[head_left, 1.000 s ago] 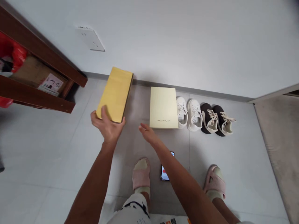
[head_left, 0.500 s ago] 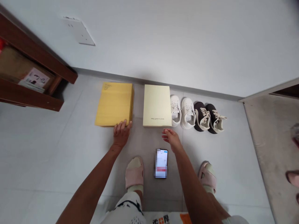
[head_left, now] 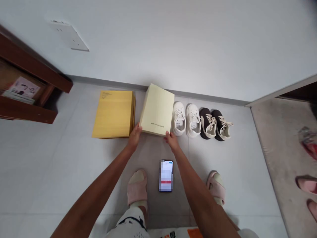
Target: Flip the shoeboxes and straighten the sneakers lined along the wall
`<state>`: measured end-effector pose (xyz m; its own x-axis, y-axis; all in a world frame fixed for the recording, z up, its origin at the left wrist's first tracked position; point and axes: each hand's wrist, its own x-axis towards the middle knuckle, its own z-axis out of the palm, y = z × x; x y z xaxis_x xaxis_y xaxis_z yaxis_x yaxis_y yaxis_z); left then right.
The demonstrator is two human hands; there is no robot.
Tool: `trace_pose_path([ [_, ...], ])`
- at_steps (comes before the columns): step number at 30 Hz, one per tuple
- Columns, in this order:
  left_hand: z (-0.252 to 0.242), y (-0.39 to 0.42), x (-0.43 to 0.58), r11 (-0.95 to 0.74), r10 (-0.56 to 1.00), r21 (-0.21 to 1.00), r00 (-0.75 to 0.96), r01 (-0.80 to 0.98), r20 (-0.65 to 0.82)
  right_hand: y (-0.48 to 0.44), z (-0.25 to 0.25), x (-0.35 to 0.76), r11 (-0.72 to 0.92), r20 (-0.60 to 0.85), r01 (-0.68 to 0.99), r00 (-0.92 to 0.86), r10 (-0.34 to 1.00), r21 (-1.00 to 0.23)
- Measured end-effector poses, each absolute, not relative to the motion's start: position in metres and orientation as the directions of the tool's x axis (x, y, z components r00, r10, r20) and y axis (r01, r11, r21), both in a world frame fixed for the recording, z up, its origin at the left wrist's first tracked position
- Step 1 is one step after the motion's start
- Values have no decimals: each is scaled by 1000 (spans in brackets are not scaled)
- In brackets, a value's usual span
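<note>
A pale cream box printed "MEIZHIYUAN" stands tilted on the floor, its top skewed to the right. My left hand grips its near left corner, and my right hand holds its near right corner. To the left, a yellow box lies flat, close to the cream box and to my left hand. A pair of white sneakers stands just right of the cream box.
Dark brown sneakers continue the row along the grey skirting board. A phone lies between my feet, which wear pink slippers. A wooden shelf juts in at left, and a beige mat lies at right.
Both hands have come to the cream box and taken its near corners. The box has turned and tilted from square to skewed. The yellow box has stayed in place.
</note>
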<state>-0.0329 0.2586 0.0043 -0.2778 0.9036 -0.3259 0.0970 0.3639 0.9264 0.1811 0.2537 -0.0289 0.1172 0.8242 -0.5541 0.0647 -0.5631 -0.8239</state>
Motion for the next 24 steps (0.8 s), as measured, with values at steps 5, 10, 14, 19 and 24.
trace_pose_path([
  [5, 50, 204, -4, -110, 973, 869, -124, 482, 192, 257, -22, 160, -663, -663, -28, 55, 746, -748],
  [10, 56, 240, -5, 24, 923, 859, -341, 511, 177, 266, 7, 164, -631, -647, -143, 155, 747, -763],
  [14, 52, 268, -11, 286, 895, 902, -426, 324, -131, 273, 40, 166, -599, -600, -44, 97, 794, -800],
  [19, 46, 225, 2, 6, 998, 909, 56, 416, -32, 267, 70, 166, -481, -444, 337, 186, 877, -809],
  [24, 41, 237, -97, 366, 878, 641, -478, 674, 1, 269, 64, 182, -512, -440, 410, 262, 859, -755],
])
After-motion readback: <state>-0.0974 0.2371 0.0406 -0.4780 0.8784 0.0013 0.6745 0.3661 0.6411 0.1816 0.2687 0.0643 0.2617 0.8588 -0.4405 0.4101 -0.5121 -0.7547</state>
